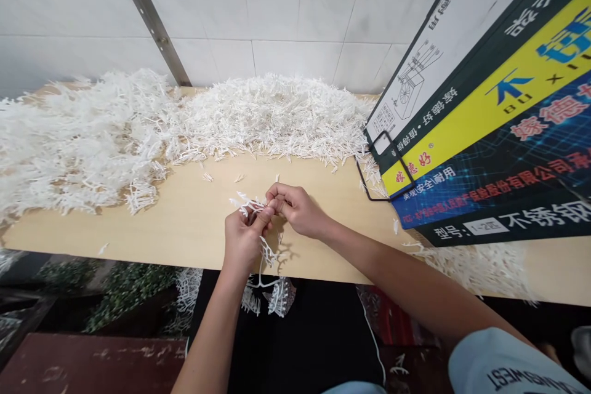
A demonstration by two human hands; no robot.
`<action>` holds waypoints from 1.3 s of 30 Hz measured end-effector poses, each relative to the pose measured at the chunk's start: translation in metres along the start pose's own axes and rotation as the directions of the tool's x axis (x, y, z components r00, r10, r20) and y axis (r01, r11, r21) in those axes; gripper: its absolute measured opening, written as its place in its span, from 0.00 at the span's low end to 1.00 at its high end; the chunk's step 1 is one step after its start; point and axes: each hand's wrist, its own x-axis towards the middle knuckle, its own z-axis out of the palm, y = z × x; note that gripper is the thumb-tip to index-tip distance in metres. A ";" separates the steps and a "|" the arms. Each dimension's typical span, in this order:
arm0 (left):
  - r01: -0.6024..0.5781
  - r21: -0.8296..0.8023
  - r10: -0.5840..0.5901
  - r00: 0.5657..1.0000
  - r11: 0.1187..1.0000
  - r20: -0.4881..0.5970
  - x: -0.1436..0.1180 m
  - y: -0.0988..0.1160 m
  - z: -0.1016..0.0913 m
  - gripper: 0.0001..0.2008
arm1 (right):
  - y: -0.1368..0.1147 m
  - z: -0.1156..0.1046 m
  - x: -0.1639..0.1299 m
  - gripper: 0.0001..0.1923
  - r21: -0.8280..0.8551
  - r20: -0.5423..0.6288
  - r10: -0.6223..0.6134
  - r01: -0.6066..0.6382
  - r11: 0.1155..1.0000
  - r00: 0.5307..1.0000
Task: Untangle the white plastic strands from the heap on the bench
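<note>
My left hand [243, 237] is closed around a white branched plastic sprig [249, 203], whose forked tips stick out above the fingers. More white twigs [269, 252] hang below that palm, and a thin white stem runs down past the table edge. Thumb and forefinger of my right hand [300, 209] pinch together at the sprig's end, meeting the left thumb. What exactly lies between those fingertips is too small to make out. Below the hands, a clump of white toothed pieces [281, 297] rests against the black cloth on the lap.
White sprigs lie heaped at the left [74, 135] and along the back [272, 114] of the wooden board [194, 228]. A large printed box [489, 111] stands at the right, with a black wire frame [362, 175] by its corner. A metal bracket [154, 24] leans against the tiled wall.
</note>
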 end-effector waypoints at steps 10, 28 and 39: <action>0.020 -0.181 -0.038 0.994 0.983 -0.098 0.002 0.000 0.003 0.21 | -0.031 -0.019 -0.003 0.08 0.052 0.582 0.048 -0.096 0.994 0.812; -0.001 0.014 0.002 0.994 1.000 -0.109 0.002 -0.003 0.002 0.23 | -0.005 -0.016 0.003 0.05 -0.586 0.076 -0.467 0.418 0.694 0.881; -0.087 0.053 0.092 0.991 0.995 -0.097 -0.001 -0.001 0.003 0.27 | 0.006 -0.017 -0.002 0.08 -0.613 0.101 -0.491 0.443 0.655 0.865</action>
